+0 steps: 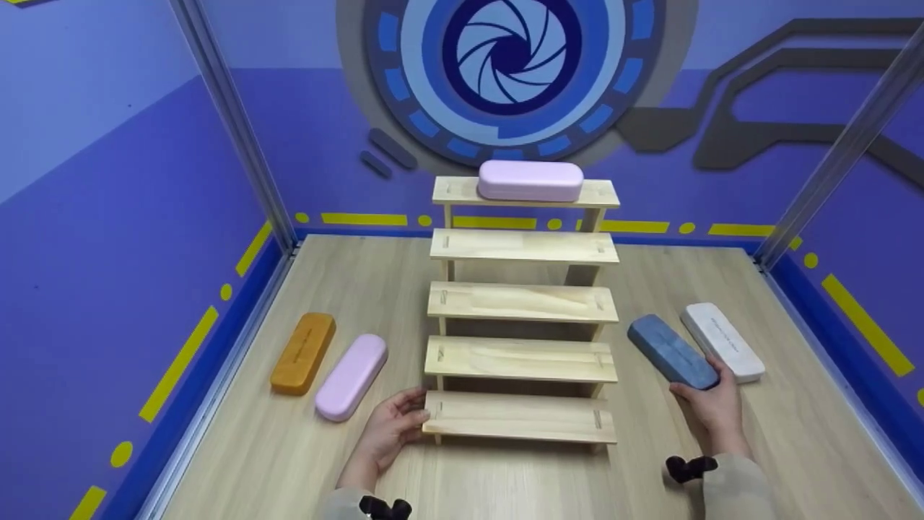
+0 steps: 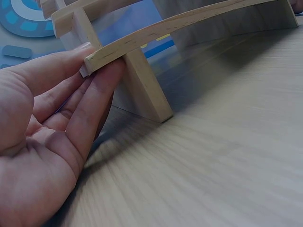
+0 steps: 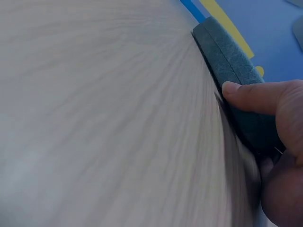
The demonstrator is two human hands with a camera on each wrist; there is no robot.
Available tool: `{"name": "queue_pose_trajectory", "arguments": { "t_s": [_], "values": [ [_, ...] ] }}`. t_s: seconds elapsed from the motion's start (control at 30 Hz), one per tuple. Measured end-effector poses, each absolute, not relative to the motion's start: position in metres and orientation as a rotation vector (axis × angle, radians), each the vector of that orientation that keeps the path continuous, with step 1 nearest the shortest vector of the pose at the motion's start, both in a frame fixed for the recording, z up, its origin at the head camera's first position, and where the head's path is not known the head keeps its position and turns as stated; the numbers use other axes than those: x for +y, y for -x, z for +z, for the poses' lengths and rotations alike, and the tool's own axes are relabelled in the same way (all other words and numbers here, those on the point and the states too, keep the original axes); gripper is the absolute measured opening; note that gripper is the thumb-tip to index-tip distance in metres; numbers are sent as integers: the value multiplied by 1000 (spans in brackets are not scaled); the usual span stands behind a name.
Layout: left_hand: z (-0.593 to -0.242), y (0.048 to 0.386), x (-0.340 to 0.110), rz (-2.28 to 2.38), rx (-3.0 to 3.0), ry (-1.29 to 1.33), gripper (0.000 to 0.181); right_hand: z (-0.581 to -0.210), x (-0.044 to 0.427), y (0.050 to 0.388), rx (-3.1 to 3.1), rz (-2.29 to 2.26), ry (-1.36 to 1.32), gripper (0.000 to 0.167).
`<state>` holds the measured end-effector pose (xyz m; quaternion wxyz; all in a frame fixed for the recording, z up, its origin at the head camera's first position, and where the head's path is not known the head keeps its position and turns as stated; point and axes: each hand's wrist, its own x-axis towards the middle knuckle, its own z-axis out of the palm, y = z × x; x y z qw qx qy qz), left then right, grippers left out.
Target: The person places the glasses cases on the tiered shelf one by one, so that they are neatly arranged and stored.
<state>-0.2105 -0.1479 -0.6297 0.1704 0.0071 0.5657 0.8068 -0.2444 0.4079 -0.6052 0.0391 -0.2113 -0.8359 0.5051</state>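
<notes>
A wooden stepped rack [image 1: 521, 361] with several flat shelves stands in the middle of the table. At the left end of its lowest shelf [image 2: 142, 39], my left hand [image 1: 393, 426] pinches the board, thumb above and fingers beneath. To the right of the rack, my right hand [image 1: 715, 404] grips the near end of a blue glasses case [image 1: 668, 350], thumb along one side. The far end of that case [image 3: 222, 52] shows in the right wrist view. Close beside it lies a white glasses case [image 1: 722, 339]. A pink glasses case [image 1: 530, 180] lies across the top shelf.
Left of the rack, an orange glasses case [image 1: 303, 354] and another pink glasses case [image 1: 351, 377] lie on the wooden table [image 1: 520, 491]. Blue printed panels [image 1: 144, 238] with metal corner posts [image 1: 245, 123] enclose the back and sides.
</notes>
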Motion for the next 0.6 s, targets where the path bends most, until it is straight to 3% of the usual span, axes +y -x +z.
{"name": "queue_pose_trajectory", "arguments": {
  "t_s": [0.6],
  "values": [
    [-629,211,-149,2249,1653,-24,70,-594,400,239,-2209,1666,733,93]
  ]
}}
